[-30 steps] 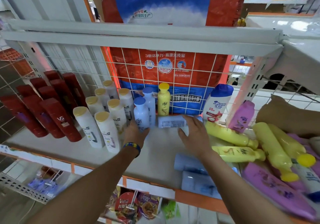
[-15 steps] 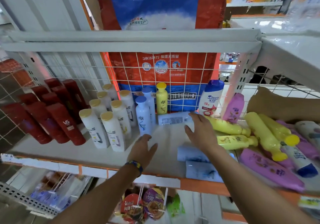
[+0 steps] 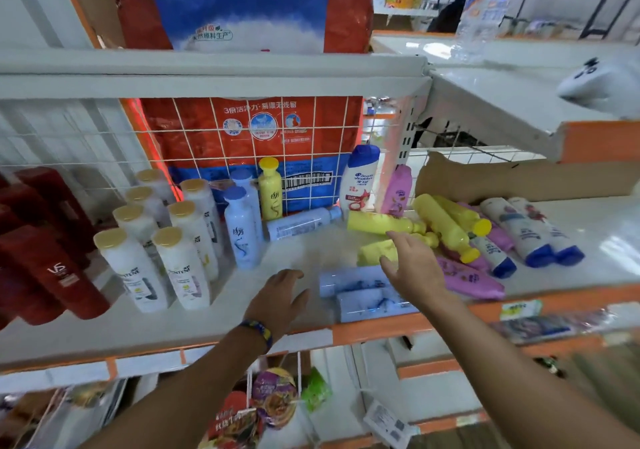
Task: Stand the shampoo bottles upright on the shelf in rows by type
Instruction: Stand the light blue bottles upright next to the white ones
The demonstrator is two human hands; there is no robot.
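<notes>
Hands: left hand (image 3: 282, 298) and right hand (image 3: 412, 268) empty, fingers spread; two pale blue bottles (image 3: 363, 292) lying.

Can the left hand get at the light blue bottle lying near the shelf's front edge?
Probably yes: the left hand hovers open beside the lying light blue bottle, with nothing between them.

I see bare white shelf (image 3: 214, 324) ahead of standing blue-capped bottles (image 3: 242, 237); two lying pale-blue bottles (image 3: 360, 291) seemingly block its right.
</notes>
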